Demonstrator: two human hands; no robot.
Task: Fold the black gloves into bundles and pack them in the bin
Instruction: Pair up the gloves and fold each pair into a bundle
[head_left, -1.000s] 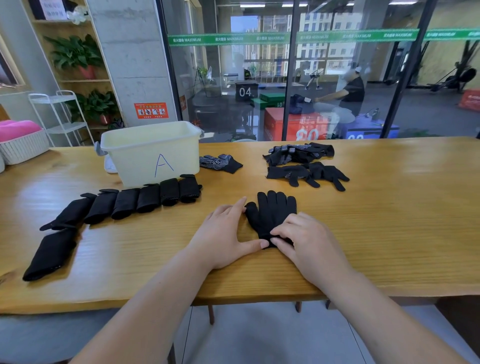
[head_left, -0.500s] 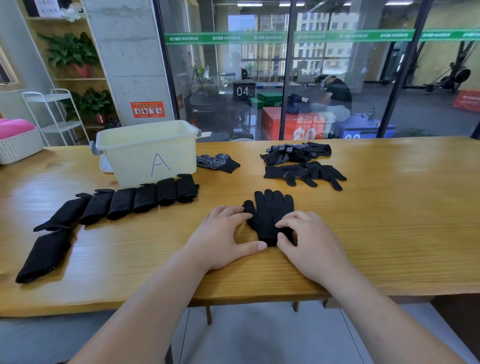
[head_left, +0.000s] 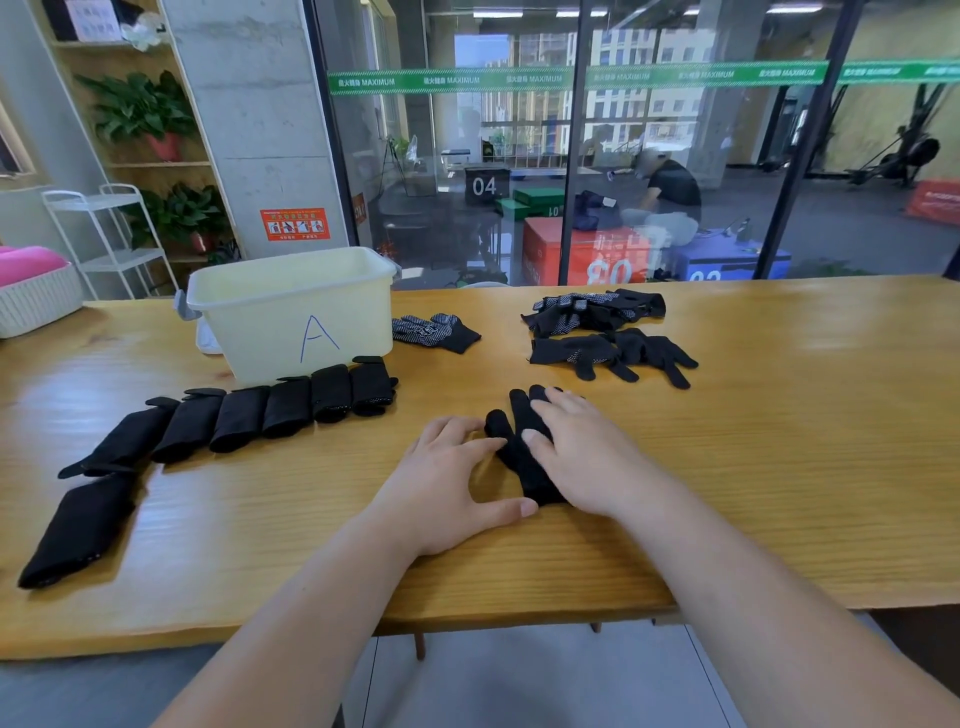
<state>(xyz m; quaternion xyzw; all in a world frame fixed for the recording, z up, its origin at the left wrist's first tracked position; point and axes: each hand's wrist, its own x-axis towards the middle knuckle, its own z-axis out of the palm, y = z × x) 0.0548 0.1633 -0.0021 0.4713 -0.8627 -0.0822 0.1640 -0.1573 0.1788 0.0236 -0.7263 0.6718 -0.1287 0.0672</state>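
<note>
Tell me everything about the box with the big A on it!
The bin is pale yellow plastic, rectangular, with a thick rim and no lid. A blue hand-drawn A marks its front wall. A grey clip sits at its left end. It stands upright on the wooden table. Black bundles lie in a row just before it. What is inside cannot be seen.

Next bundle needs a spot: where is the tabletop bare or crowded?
Bare: the table right of the loose gloves; also the near strip between the folded bundles and the left hand. Crowded: in front of the bin.
</note>
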